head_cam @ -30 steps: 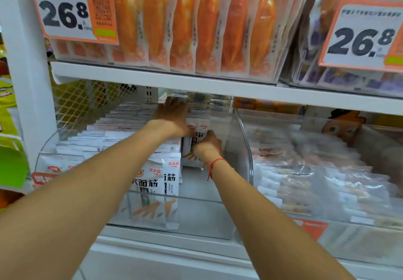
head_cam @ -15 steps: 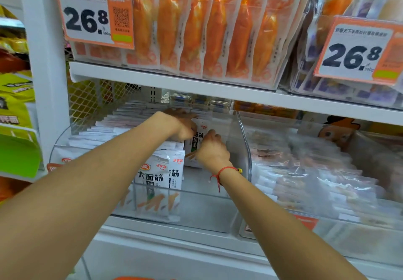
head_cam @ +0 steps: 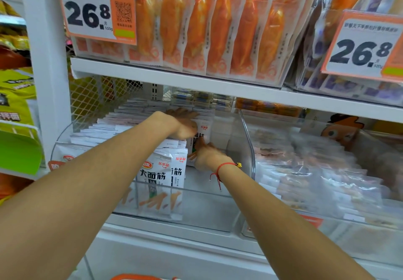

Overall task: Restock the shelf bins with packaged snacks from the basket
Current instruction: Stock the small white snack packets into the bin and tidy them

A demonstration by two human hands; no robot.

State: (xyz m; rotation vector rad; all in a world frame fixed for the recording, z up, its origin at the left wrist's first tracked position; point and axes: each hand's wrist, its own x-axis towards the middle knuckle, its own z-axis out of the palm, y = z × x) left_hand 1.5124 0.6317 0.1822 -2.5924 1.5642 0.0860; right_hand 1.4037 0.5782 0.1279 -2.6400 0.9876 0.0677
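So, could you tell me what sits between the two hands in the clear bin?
In the head view, an upright white snack packet stands between the left hand and the right hand; both touch it.

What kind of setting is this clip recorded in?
Most likely a shop's snack aisle. Orange price tags reading 26.8 hang on the upper shelf over rows of orange snack packs, and a clear bin below holds white packets that both hands are arranging.
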